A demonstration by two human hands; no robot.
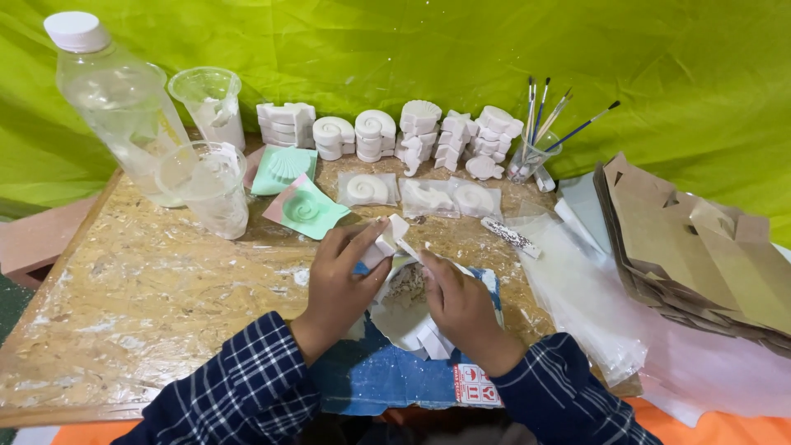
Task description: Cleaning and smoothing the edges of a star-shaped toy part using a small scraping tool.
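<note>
White plaster piece (394, 236) pinched between left hand (339, 284) and right hand (461, 305), just above a white bowl (395, 317) of crumbly scrapings. Left thumb and fingers closed on the piece's near side; right fingers pressed together on a thin white tool (428, 255) laid against it. Both hands low at centre, over a blue sheet (371, 375) on the chipboard table (148, 305). At the sheet's near edge, a small rectangular label (478, 386), white with red print.

Beyond the hands, three clear flat packets (420, 196) in a row, each with a white shell-shaped cast inside. Left of them, two mint-green square moulds (295, 189), one with a fan shell, one with a spiral. Further back, stacks of white casts (387, 136) lined against the green cloth backdrop (412, 49). Far left, a clear plastic bottle (115, 99) with white cap, plus two clear cups (206, 177) smeared white. Back right, a small clear cup with paintbrushes (540, 136). Right side, a pile of flat brown paper bags (700, 247) lying over clear plastic sleeves (585, 288).
</note>
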